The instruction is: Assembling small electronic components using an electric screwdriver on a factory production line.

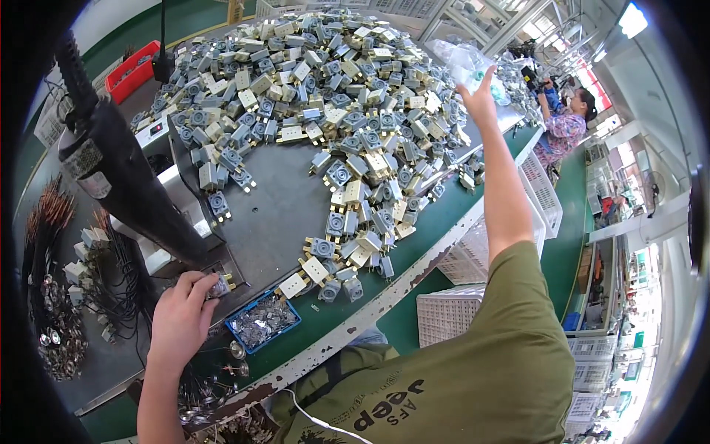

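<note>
Left hand (181,314): the black machine arm (129,170) leans over the space ahead and blocks forward travel. Black cables (129,277) obstruct the left side. The blue tray (276,337) borders the right side, just beside the hand.

Central passage: the dark tabletop (285,196) gives room between the machine arm and the nearer spur of the plug heap (318,96); the heap closes the far end.

Near passage: a narrow green strip (407,263) runs between spur and white rail (355,324).

Right hand (481,100): the clear bag (462,63) obstructs the left side; metal shelving (484,26) stands beyond.
</note>
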A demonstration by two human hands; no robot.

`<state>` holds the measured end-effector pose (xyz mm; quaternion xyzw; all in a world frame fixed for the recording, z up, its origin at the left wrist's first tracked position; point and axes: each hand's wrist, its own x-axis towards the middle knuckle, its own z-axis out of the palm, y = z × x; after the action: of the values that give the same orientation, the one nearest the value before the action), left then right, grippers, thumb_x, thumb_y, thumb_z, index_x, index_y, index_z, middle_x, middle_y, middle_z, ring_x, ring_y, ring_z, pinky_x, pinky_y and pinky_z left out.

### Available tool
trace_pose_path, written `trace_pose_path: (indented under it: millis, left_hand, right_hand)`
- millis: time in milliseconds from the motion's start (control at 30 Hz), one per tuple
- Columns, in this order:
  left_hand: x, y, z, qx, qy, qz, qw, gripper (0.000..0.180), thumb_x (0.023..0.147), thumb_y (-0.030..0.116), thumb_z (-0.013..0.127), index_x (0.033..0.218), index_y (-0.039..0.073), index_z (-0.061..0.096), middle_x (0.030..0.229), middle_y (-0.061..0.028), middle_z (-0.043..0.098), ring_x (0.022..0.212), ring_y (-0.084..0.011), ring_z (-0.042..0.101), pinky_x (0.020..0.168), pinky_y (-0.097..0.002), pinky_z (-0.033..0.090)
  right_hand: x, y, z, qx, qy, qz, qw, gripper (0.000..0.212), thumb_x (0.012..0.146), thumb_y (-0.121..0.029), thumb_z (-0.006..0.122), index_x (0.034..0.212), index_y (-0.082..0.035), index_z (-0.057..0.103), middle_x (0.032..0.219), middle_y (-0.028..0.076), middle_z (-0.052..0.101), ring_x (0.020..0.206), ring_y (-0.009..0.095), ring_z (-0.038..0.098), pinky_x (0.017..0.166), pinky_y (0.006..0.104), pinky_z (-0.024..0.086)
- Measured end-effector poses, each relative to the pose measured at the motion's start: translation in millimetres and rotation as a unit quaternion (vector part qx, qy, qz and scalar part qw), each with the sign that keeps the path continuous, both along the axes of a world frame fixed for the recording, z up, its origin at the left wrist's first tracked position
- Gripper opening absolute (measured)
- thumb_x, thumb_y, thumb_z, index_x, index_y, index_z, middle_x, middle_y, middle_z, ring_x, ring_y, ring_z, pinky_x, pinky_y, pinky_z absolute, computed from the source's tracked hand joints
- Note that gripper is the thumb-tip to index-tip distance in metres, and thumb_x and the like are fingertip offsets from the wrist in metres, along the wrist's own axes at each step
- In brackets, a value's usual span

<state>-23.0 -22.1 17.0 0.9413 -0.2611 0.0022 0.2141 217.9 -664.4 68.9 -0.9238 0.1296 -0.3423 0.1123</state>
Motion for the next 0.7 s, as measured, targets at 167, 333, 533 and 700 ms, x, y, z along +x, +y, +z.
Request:
trace_pose_path:
  millis: [167, 333, 533, 700]
  left_hand:
    - [-4, 1, 1, 0.007, 0.001, 0.007, 1.000, 0.042, 0.084, 0.009, 0.076, 0.123, 0.010, 0.063, 0.116, -0.0096, 0.063, 0.087, -0.0331, 0.063, 0.079, -0.0428, 0.051]
    - [1, 8, -9, -0.046, -0.051, -0.007, 0.998, 0.036, 0.080, 0.011, 0.079, 0.115, 0.010, 0.069, 0.110, -0.0097, 0.069, 0.097, -0.0326, 0.066, 0.082, -0.0418, 0.052]
    - [7, 12, -7, -0.018, -0.048, -0.015, 0.999, 0.032, 0.084, 0.014, 0.077, 0.115, 0.013, 0.069, 0.104, -0.0024, 0.067, 0.092, -0.0270, 0.065, 0.078, -0.0396, 0.048]
    - [9, 26, 0, -0.116, 0.158, 0.018, 0.980, 0.033, 0.092, 0.010, 0.073, 0.124, 0.012, 0.065, 0.106, -0.0043, 0.066, 0.091, -0.0198, 0.064, 0.086, -0.0339, 0.050]
  right_hand:
    - [3, -35, -57, 0.053, 0.064, 0.055, 0.995, 0.100, 0.086, -0.016, 0.063, 0.165, -0.003, 0.003, 0.161, 0.033, 0.033, 0.142, 0.048, 0.045, 0.116, 0.0485, 0.039]
    - [-8, 9, -80, 0.082, -0.018, 0.079, 0.993, 0.080, 0.088, -0.012, 0.060, 0.160, 0.003, 0.029, 0.157, 0.029, 0.043, 0.144, 0.042, 0.045, 0.119, 0.0449, 0.037]
    - [-77, 196, -25, 0.161, -0.195, 0.390, 0.885, 0.050, 0.101, 0.006, 0.051, 0.149, 0.004, 0.037, 0.137, 0.024, 0.060, 0.110, 0.029, 0.069, 0.095, 0.0378, 0.058]
    - [-125, 316, -24, -0.118, -0.175, 0.594, 0.776, 0.023, 0.093, 0.009, 0.057, 0.114, 0.004, 0.066, 0.114, 0.026, 0.071, 0.101, 0.033, 0.072, 0.085, 0.0379, 0.061]
